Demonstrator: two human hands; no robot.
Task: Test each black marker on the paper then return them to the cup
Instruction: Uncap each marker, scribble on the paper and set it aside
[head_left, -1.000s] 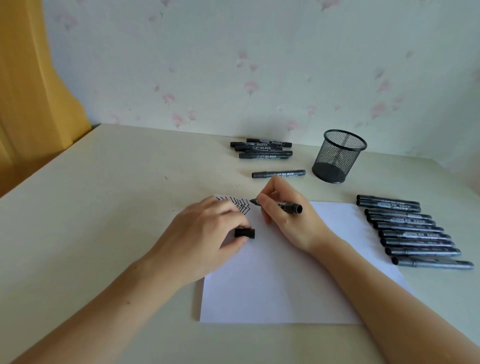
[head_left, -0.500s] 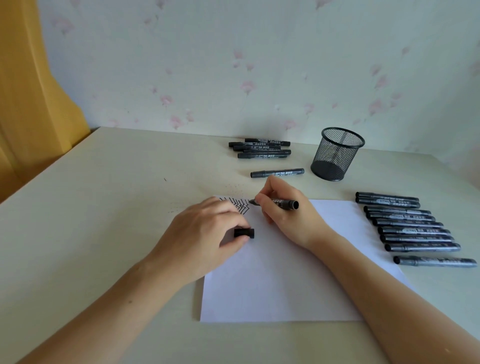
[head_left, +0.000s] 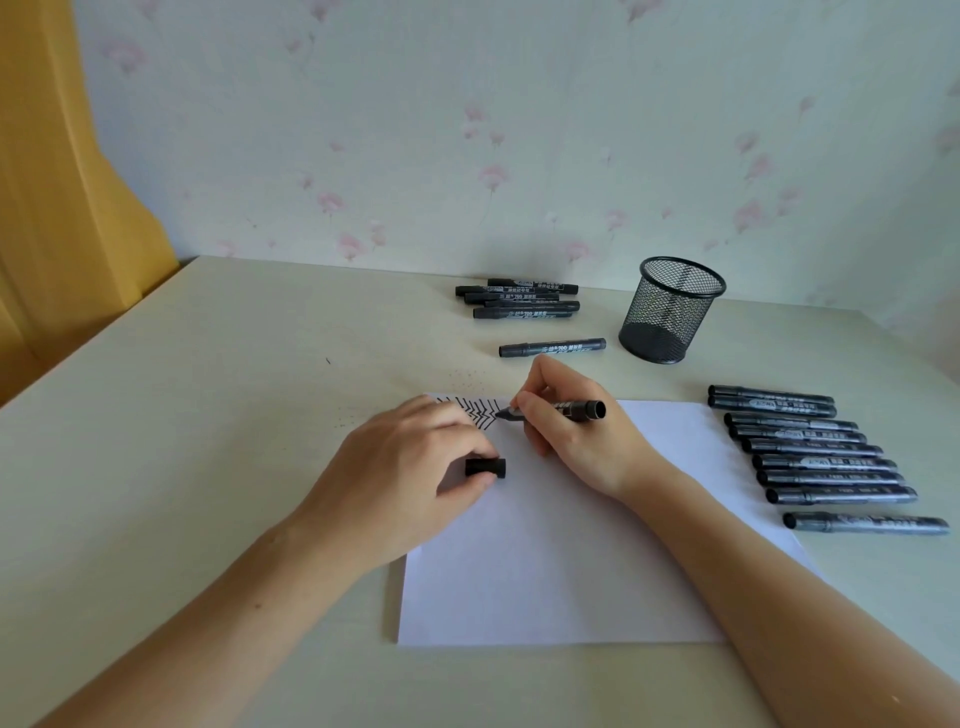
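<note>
My right hand (head_left: 571, 441) pinches an uncapped marker (head_left: 558, 409), tip at zigzags on the paper (head_left: 571, 571), my left hand (head_left: 410, 467) pinching its cap (head_left: 485, 467); the cup (head_left: 670, 312) looks empty, nine markers (head_left: 815, 457) waiting beside the paper

One head-worn view looks forward and down across the table (head_left: 182, 415) from its near edge, facing the wall (head_left: 519, 130), close over the paper (head_left: 571, 571).

Black wire-mesh metal cup (head_left: 670, 312), slight sheen. Smooth matt white paper (head_left: 561, 561). Markers (head_left: 821, 457) near table's right edge: dark plastic, faintly glossy barrels. Table (head_left: 208, 415): smooth cream laminate, matt. Cap (head_left: 485, 467): matt black plastic.
</note>
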